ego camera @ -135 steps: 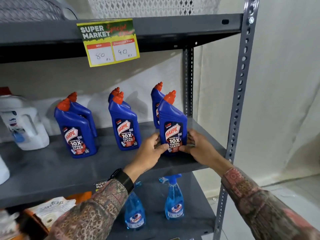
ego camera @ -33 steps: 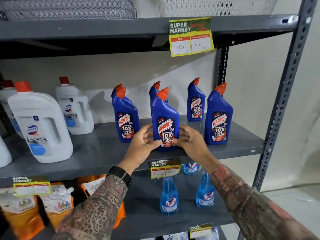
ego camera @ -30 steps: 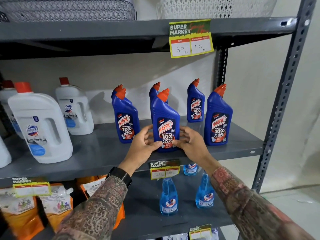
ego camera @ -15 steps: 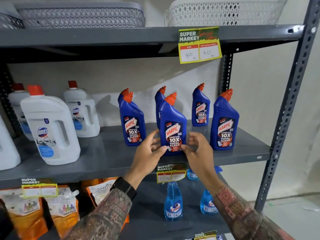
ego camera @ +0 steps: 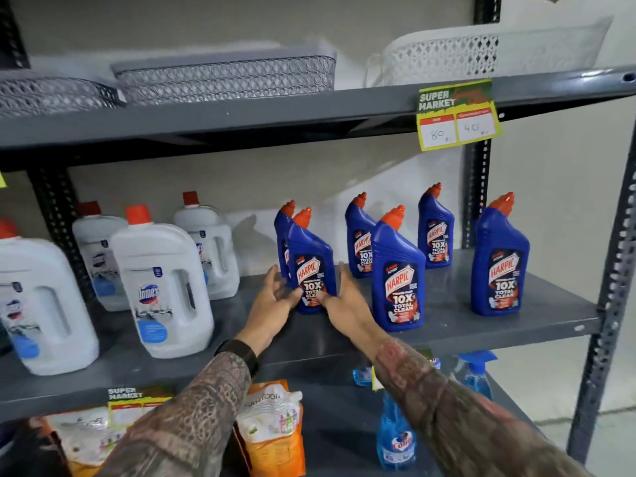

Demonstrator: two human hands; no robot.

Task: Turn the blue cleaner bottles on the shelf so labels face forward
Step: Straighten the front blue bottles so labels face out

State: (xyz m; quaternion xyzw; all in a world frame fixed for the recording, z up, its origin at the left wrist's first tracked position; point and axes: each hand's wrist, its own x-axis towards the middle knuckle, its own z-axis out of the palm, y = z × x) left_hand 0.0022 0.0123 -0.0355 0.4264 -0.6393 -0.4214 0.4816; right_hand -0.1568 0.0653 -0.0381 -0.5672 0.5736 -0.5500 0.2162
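Note:
Several blue cleaner bottles with orange caps stand on the grey middle shelf (ego camera: pixel 447 327), their red labels towards me. The left front bottle (ego camera: pixel 311 266) sits between my hands. My left hand (ego camera: pixel 275 301) touches its lower left side and my right hand (ego camera: pixel 344 297) wraps its lower right side, thumb on the label. Another bottle (ego camera: pixel 283 242) is half hidden right behind it. The middle front bottle (ego camera: pixel 399 280) stands free just right of my right hand, and the right front bottle (ego camera: pixel 500 266) is near the shelf's end.
White jugs (ego camera: pixel 161 287) with red caps fill the shelf's left half. Plastic baskets (ego camera: pixel 223 77) sit on the top shelf, where a price tag (ego camera: pixel 456 115) hangs. Below are blue spray bottles (ego camera: pixel 395 438) and orange pouches (ego camera: pixel 272 425). A steel upright (ego camera: pixel 616 270) bounds the right side.
Both hands have let go of the middle front bottle and moved left onto the left front bottle. The view has swung left and up.

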